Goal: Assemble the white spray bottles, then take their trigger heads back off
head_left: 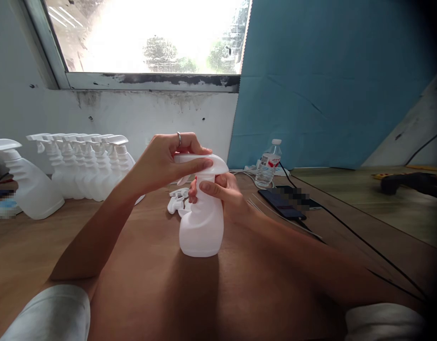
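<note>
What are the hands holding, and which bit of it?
A white spray bottle standing on the wooden table. The left hand grips its trigger head; the right hand holds the neck just below.

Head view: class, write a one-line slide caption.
Left hand grips the spray head while right hand steadies the white bottle.

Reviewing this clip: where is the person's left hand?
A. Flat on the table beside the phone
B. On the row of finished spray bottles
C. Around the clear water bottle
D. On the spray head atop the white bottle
D: the left hand grips the spray head on the white bottle, while the right hand holds the bottle's neck.
</note>
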Motion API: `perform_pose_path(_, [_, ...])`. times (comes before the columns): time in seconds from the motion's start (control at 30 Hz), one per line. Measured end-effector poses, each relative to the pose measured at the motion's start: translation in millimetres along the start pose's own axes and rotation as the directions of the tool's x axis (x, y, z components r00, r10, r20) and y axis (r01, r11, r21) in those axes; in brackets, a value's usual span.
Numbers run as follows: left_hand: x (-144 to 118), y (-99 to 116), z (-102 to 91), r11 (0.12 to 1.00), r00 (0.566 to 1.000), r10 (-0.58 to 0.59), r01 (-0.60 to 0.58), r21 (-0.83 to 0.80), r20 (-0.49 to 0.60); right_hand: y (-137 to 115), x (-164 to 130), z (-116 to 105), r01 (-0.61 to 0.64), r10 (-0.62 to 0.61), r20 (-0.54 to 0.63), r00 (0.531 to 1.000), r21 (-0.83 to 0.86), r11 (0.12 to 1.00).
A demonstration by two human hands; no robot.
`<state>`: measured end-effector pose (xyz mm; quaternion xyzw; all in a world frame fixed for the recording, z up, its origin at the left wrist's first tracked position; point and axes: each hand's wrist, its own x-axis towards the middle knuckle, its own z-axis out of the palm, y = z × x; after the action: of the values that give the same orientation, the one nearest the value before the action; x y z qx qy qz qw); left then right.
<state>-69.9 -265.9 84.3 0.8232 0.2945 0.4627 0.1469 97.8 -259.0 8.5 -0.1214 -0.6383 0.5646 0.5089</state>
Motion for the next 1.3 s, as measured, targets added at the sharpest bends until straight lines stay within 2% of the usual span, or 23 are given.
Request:
perform_pose_path(0.1, [0.3, -1.5, 1.3, 1.000, 1.000, 0.011, -0.011, 0.010, 0.000, -4.8, 1.6, 0.2, -0.041, 0.041, 0.009, 0.999, -0.017, 0.999])
perform_pose_path(0.17, [0.8, -2.0, 2.6, 1.000, 1.000, 0.019, -0.019, 0.005, 0.003, -9.4, 3.6, -3.2, -0.118, 0.120, 0.068, 0.990, -0.026, 0.993])
perform_pose_path(0.27, [2.1, -2.3, -0.6, 0.999, 0.997, 0.038, -0.038, -0.011, 0.060, -16.5, 6.1, -9.2, -0.290, 0.300, 0.141, 0.943, -0.086, 0.953])
perform_pose_path(0.37, [2.6, -2.3, -17.8, 0.995, 0.988, 0.094, -0.099, 0.031, 0.121, -21.5, 6.4, -11.3, -0.384, 0.403, 0.136, 0.905, -0.147, 0.911])
perform_pose_path(0.43, [0.4, -1.6, -36.3, 0.984, 0.987, 0.150, -0.155, 0.090, 0.063, -22.9, 5.7, -10.2, -0.365, 0.389, 0.132, 0.912, -0.173, 0.915])
perform_pose_path(0.5, [-4.7, 0.4, -56.1, 0.971, 0.979, 0.194, -0.181, 0.158, -0.068, -23.1, 5.2, -8.2, -0.312, 0.341, 0.133, 0.931, -0.197, 0.929])
perform_pose_path(0.6, [-15.1, 5.5, -78.9, 0.958, 0.955, 0.191, -0.131, 0.254, -0.229, -22.2, 5.6, -6.0, -0.272, 0.311, 0.179, 0.933, -0.213, 0.938])
perform_pose_path(0.7, [-20.7, 9.6, -86.6, 0.959, 0.955, 0.161, -0.092, 0.267, -0.250, -21.5, 6.0, -5.4, -0.263, 0.303, 0.223, 0.927, -0.191, 0.946])
perform_pose_path(0.8, [-21.1, 5.9, -75.9, 0.968, 0.982, 0.102, -0.061, 0.242, -0.161, -23.2, 3.1, -4.6, -0.228, 0.257, 0.187, 0.948, -0.163, 0.960])
perform_pose_path(0.9, [-30.6, -9.4, -47.1, 0.977, 0.999, -0.020, 0.010, 0.215, 0.041, -26.5, -3.0, -3.2, -0.264, 0.294, 0.191, 0.936, -0.168, 0.950])
perform_pose_path(1.0, [-60.4, -30.4, -9.3, 0.988, 0.966, -0.109, 0.081, 0.129, 0.234, -24.9, -7.8, -1.7, -0.230, 0.255, 0.158, 0.954, -0.160, 0.960])
perform_pose_path(1.07, [-86.8, -41.7, 13.0, 0.988, 0.926, -0.153, 0.130, 0.089, 0.344, -20.2, -8.1, 0.1, -0.173, 0.195, 0.122, 0.973, -0.175, 0.969])
perform_pose_path(1.13, [-110.9, -48.7, 27.5, 0.979, 0.905, -0.203, 0.189, 0.074, 0.375, -15.7, -6.1, 2.4, -0.142, 0.171, 0.122, 0.978, -0.216, 0.966])
perform_pose_path(1.2, [-128.9, -53.2, 30.8, 0.970, 0.909, -0.245, 0.228, 0.091, 0.336, -15.5, -3.2, 3.6, -0.113, 0.156, 0.162, 0.974, -0.244, 0.963])
perform_pose_path(1.3, [-148.0, -62.6, 11.9, 0.949, 0.936, -0.283, 0.241, 0.205, 0.208, -27.6, -2.3, -2.8, 0.016, 0.052, 0.201, 0.978, -0.320, 0.947])
